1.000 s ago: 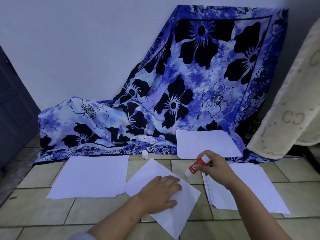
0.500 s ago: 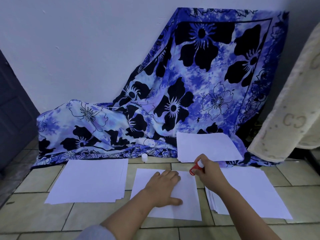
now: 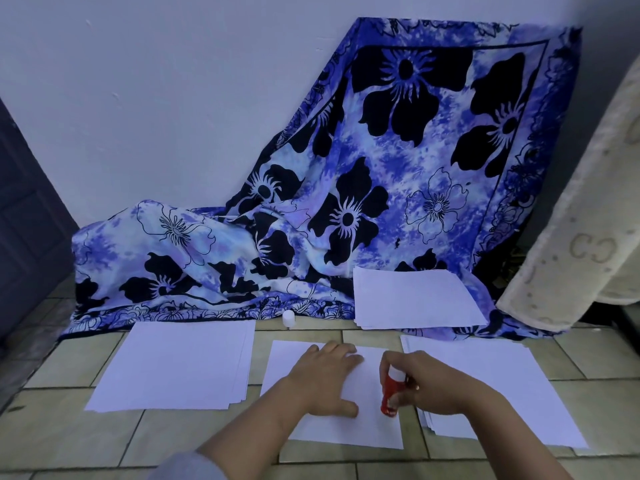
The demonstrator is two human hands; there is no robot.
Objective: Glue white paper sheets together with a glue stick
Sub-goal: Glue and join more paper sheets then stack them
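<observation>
The person is working on the single white paper sheet that is lying on the beige tiled floor, between two paper stacks. The left hand is lying flat on this sheet, with fingers straight and pressing it down. The right hand is gripping the red glue stick with curled fingers. The stick is standing almost upright, and its lower end seems to be touching the right part of the sheet, near the left thumb.

The small white cap is standing farther away, at the edge of the blue flowered cloth, so the stick is already open.

No glue trace is visible, so the gluing of this sheet is probably only starting. No second sheet is placed on it yet. The white stack at the left, the white stack at the right and the far white stack on the cloth are waiting; which of them is finished work cannot be told
</observation>
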